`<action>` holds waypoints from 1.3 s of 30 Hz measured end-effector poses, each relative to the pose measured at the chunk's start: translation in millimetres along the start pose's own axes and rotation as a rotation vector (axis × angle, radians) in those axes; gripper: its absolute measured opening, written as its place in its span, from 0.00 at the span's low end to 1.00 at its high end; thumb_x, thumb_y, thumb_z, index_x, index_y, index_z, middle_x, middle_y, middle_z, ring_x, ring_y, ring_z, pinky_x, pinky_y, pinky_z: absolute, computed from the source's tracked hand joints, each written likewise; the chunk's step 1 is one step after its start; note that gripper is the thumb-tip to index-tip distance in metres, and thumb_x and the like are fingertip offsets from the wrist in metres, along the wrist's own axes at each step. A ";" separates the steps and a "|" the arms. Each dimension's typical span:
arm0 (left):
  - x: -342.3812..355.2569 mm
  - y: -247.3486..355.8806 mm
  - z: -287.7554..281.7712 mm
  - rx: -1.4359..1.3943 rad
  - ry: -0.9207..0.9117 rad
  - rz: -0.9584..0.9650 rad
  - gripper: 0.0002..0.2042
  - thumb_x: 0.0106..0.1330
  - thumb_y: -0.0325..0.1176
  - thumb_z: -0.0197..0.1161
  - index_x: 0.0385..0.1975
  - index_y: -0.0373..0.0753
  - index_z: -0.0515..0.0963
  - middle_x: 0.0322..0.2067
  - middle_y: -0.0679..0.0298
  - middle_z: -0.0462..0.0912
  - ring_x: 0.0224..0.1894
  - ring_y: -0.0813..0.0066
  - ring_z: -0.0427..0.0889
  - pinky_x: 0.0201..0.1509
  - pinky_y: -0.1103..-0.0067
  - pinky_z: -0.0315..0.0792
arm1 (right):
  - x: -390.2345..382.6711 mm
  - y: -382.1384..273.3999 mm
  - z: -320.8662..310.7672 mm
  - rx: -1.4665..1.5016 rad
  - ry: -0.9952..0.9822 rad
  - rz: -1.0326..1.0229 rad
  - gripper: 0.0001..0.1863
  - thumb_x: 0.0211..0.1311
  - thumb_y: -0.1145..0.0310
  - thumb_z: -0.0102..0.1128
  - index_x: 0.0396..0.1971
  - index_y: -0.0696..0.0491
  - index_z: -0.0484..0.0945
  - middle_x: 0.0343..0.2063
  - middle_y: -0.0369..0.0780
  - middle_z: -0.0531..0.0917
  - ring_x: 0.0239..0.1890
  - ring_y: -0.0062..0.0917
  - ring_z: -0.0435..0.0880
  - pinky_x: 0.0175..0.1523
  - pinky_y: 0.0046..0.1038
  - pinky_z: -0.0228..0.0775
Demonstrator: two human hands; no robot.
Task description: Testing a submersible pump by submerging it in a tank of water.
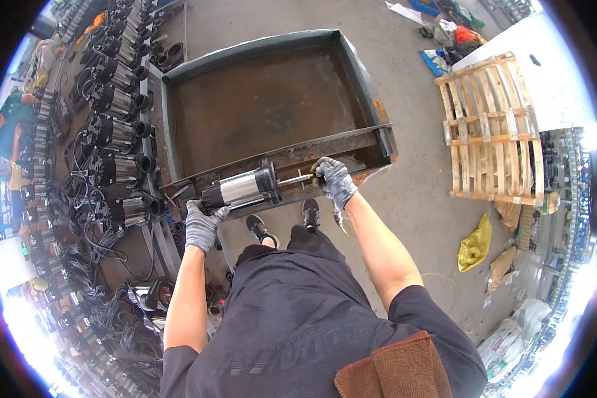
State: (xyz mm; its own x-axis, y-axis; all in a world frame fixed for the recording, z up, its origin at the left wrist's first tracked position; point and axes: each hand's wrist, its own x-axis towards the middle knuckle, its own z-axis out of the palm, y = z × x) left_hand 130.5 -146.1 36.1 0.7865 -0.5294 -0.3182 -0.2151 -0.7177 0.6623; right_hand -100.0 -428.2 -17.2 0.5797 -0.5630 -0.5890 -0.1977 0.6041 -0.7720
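A: Fingers first. L hand?

B: Left hand (202,225), grey knit glove, fingers curled shut around the near end of the steel-bodied cylindrical pump motor with black end caps (240,190). Firm grip, palm under it.

A: R hand?

B: Right hand (335,180), same grey glove, fingers closed on the thin metal shaft (297,179) that sticks out of the motor's far black cap. Fist tight at the shaft tip.

A: Where's the motor sit?

B: Lying sideways on the front rim of the big rusty green-edged rectangular steel tray (265,99), roughly mid-rim, slightly tilted. Held between both hands. Can't tell if it rests on the rim or is just held against it.

A: Outward from the tray?

B: Left of tray: rows of similar steel-and-black pump motors (116,132) w/ black cables, packed on the floor, running down past the tray's near-left corner. Right of tray: pale wooden pallet (491,129) lying flat on the grey concrete floor (418,199), well apart from the tray. Below the pallet, right-front of tray: crumpled yellow bag (474,245). Behind tray, far right: blue and orange clutter, too small to tell.

A: The person?

B: Dark tee and dark trousers, black shoes (259,229) just under the tray's front rim. Brown towel (395,368) on the right shoulder. Another person in green (10,119) far left of tray, beyond the motor rows.
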 end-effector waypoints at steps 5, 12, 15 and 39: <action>3.7 -1.5 -1.6 0.008 -0.038 -0.048 0.36 0.51 0.42 0.82 0.51 0.30 0.67 0.43 0.50 0.84 0.44 0.61 0.82 0.54 0.69 0.75 | 1.1 5.4 11.5 0.231 0.009 0.020 0.13 0.70 0.71 0.47 0.27 0.54 0.79 0.19 0.33 0.75 0.19 0.19 0.75 0.24 0.21 0.69; 5.0 3.0 -4.8 0.062 -0.036 -0.051 0.36 0.48 0.44 0.83 0.48 0.29 0.69 0.41 0.50 0.85 0.42 0.60 0.83 0.51 0.69 0.77 | 11.3 19.1 14.9 0.292 0.106 0.055 0.14 0.70 0.68 0.48 0.23 0.51 0.76 0.17 0.32 0.74 0.15 0.18 0.72 0.21 0.21 0.66; 3.7 13.7 -9.8 0.121 -0.050 -0.083 0.35 0.48 0.44 0.83 0.47 0.29 0.70 0.40 0.50 0.85 0.41 0.60 0.84 0.50 0.69 0.77 | 7.9 14.8 20.3 0.258 0.128 0.085 0.14 0.69 0.66 0.49 0.22 0.51 0.76 0.15 0.32 0.74 0.14 0.18 0.70 0.19 0.21 0.63; -2.3 -7.9 1.7 -0.034 0.015 -0.001 0.34 0.52 0.42 0.81 0.49 0.31 0.68 0.40 0.55 0.84 0.40 0.68 0.80 0.51 0.71 0.76 | -22.0 -63.3 -100.2 -0.536 0.212 -0.154 0.09 0.75 0.68 0.49 0.51 0.52 0.69 0.35 0.40 0.85 0.30 0.23 0.85 0.29 0.26 0.78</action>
State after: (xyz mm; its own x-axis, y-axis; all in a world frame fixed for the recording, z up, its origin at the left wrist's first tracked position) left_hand 129.4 -140.0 30.5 0.7951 -0.5219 -0.3089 -0.1946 -0.7020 0.6851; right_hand -179.5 -510.6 20.7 0.4740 -0.7550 -0.4531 -0.5275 0.1686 -0.8327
